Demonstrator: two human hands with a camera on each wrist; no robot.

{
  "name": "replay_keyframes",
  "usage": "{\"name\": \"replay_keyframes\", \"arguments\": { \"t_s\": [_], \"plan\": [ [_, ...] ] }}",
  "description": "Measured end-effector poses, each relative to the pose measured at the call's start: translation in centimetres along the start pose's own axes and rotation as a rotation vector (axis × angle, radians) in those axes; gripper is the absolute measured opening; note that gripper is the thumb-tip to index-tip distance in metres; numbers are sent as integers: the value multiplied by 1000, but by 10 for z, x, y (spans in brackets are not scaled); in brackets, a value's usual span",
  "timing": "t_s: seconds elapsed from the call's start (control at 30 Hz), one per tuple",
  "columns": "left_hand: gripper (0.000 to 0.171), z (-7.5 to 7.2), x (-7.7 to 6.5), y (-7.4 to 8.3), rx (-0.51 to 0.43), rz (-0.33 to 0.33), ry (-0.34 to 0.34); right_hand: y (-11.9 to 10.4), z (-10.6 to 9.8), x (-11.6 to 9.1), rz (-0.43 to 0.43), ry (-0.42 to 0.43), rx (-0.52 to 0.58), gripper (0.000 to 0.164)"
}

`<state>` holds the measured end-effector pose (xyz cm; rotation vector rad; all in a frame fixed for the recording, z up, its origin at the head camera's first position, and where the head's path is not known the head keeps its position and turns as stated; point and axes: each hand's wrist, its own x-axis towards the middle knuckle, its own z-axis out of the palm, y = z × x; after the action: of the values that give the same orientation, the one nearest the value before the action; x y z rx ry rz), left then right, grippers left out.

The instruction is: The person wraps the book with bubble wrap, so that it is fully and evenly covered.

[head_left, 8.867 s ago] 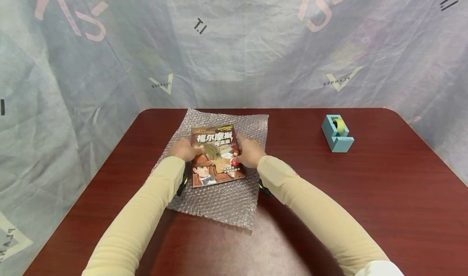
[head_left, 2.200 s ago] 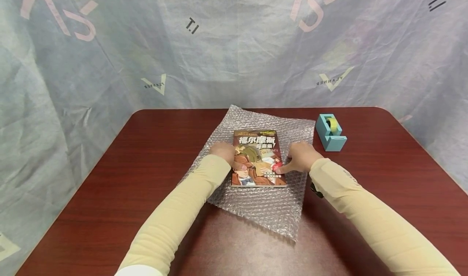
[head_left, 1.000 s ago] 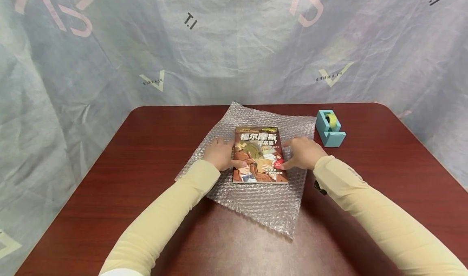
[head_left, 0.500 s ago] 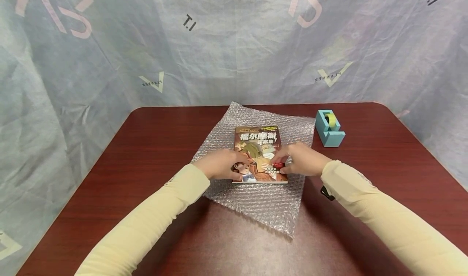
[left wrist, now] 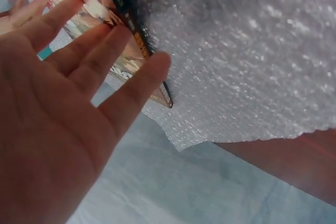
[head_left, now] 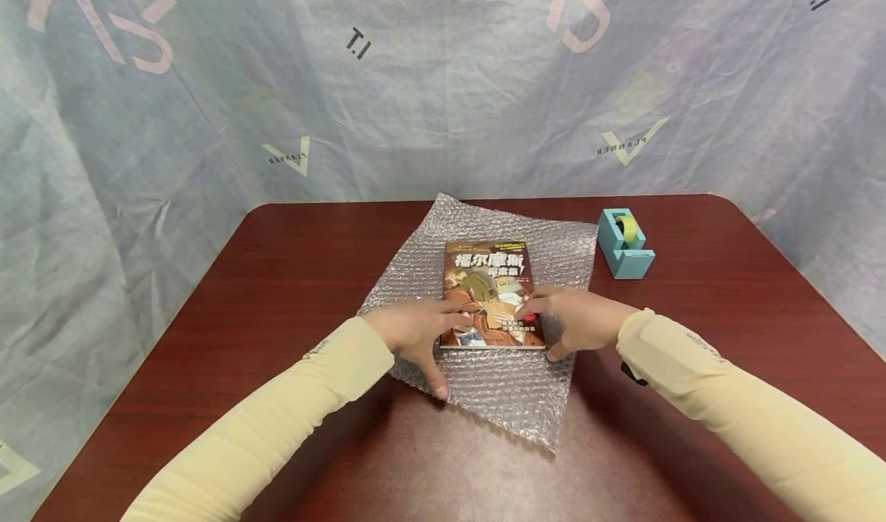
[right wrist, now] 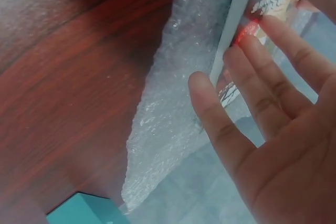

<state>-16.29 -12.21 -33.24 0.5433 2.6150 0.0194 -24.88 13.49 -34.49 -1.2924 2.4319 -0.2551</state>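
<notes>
Since the frame half a second back, we see both hands shifted while the book has stayed put: the thumb of the left hand has swung off the cover and now points over the bubble wrap, and the right hand has drawn a little nearer the wearer. Against the earliest frame, book and wrap together lie farther right, closer to the tape dispenser

We find the book flat on the bubble wrap, cover up, its white title at the far end. The left hand's fingers are straight and spread across its left edge, thumb well apart from them; the right hand's fingers reach over the right edge, also extended, with the thumb just beside the near right corner. Neither hand has hold of anything — whether the fingertips press on the cover, we cannot tell

Around the book the wrap lies askew on the dark red table, one corner pointing towards us. Just beyond its right side stands the blue dispenser with a yellow roll, and behind everything hangs a grey printed cloth
</notes>
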Motion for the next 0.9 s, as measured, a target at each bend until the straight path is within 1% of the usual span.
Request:
{"name": "replay_keyframes", "arguments": {
  "t_s": [0.07,0.2,0.3,0.43,0.57,0.67,0.73,0.8,0.9],
  "plan": [
    [118,2,-3,2,5,-2,-4,-1,1,-2,8,-14,0,73],
    [128,8,-8,6,56,0,6,0,2,-7,5,-28,2,82],
    [129,12,-10,9,99,7,32,2,2,-8,-10,-41,11,87],
    [125,14,-10,10,119,0,52,3,2,-10,-13,-68,47,93],
    [119,14,-9,9,92,-22,27,4,4,-13,-18,-89,64,101],
    [114,14,-8,8,47,-48,-1,4,5,-15,-28,-95,75,106],
    [112,14,-7,7,17,-62,-7,3,6,-17,-30,-95,83,109],
    [108,13,-6,5,-13,-60,-8,4,7,-18,-33,-91,87,110],
    [99,11,-5,2,-34,-38,1,6,8,-18,-29,-93,85,112]
  ]
}}
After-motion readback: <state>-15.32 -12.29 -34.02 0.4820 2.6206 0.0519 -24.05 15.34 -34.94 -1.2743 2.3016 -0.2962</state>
